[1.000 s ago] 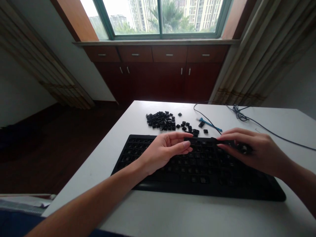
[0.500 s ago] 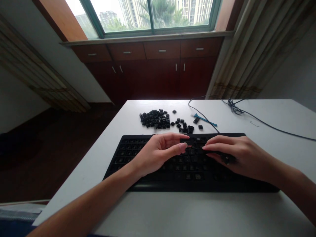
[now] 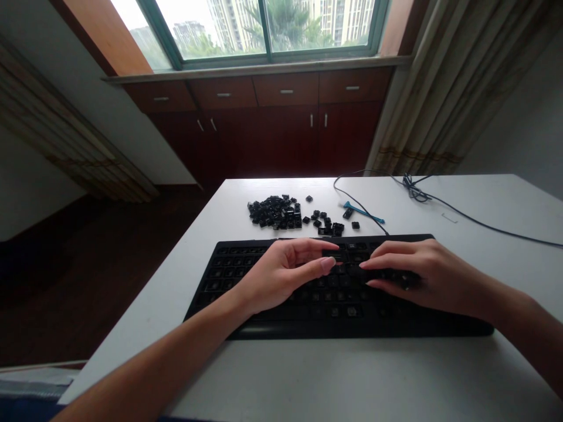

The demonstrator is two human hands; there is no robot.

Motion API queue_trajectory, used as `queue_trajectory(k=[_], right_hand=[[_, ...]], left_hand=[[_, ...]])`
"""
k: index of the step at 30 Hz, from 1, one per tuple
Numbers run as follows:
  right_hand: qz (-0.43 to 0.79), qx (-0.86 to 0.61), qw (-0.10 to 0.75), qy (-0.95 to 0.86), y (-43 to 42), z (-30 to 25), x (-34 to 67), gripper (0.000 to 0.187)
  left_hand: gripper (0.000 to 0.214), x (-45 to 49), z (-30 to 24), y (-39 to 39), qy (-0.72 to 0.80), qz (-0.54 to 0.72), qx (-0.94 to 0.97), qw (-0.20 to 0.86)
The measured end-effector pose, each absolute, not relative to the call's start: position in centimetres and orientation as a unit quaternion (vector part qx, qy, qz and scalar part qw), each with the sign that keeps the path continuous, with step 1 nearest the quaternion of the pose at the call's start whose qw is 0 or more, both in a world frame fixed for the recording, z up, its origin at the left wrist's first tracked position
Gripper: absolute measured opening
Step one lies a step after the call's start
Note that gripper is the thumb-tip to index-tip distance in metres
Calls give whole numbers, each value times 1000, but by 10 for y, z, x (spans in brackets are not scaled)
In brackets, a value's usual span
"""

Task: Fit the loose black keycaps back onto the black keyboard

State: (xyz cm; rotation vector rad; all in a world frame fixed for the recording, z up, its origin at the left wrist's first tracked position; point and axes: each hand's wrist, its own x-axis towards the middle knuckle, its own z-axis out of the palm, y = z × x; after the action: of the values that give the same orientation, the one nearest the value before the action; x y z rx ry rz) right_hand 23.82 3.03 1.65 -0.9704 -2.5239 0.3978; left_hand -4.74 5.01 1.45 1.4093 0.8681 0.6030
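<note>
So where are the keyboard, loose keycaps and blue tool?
keyboard (image 3: 224,269), head view, keys at left end
loose keycaps (image 3: 273,212), head view, middle of heap
blue tool (image 3: 364,212), head view, thin shaft

The keyboard (image 3: 334,308) and loose keycaps (image 3: 275,212) are black, the table (image 3: 308,375) white, the small tool (image 3: 363,211) bright blue, the curtains (image 3: 440,88) striped beige.

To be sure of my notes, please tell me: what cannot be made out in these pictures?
In the head view:
Keys of the keyboard under the left hand and right hand: hidden by the hands.
Markings on the loose keycaps: too small.
Exact kind of the blue tool: too small.
Far end of the cable: cut off by the right edge.
</note>
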Motion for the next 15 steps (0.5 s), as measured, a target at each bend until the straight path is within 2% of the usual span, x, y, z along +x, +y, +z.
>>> queue_trajectory(k=[9, 15], right_hand=[[73, -330, 183, -923, 29, 8, 239, 34], [74, -315, 232, -917, 30, 15, 242, 27]], left_hand=[[42, -47, 15, 50, 373, 266, 629, 628], [43, -47, 13, 50, 378, 263, 615, 639]])
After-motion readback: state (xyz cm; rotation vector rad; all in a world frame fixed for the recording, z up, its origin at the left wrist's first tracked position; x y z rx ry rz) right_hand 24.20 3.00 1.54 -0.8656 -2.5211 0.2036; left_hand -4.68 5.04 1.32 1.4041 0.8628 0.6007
